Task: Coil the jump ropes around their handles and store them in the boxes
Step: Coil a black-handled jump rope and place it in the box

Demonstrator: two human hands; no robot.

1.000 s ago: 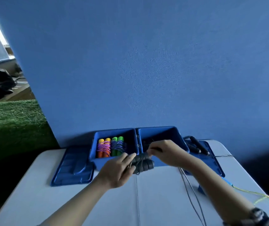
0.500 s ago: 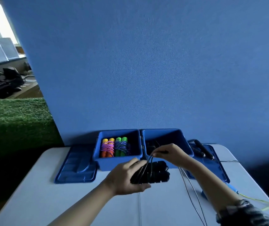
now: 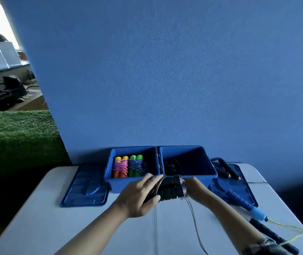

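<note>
My left hand [image 3: 138, 196] grips the black jump rope handles [image 3: 170, 189] at their left end, where dark cord is coiled. My right hand [image 3: 193, 186] is at the handles' right end and pinches the thin cord [image 3: 194, 221], which trails down across the white table [image 3: 55, 227]. All this is just in front of two open blue boxes. The left box [image 3: 110, 173] holds an orange-and-yellow handle pair wrapped in pink rope [image 3: 120, 167] and a green pair wrapped in blue rope [image 3: 136, 165]. The right box [image 3: 209, 170] has some black rope [image 3: 171, 165] in it.
One blue lid [image 3: 85, 186] lies left of the boxes, another lid [image 3: 239, 183] on the right carries black handles [image 3: 227, 169]. A blue-handled rope [image 3: 244, 203] with yellow cord and a black handle [image 3: 268, 234] lie at the right. A blue wall stands right behind the boxes.
Both hands have carried the black handles a little toward the boxes. My right hand came down from above the bundle to its right end with the cord.
</note>
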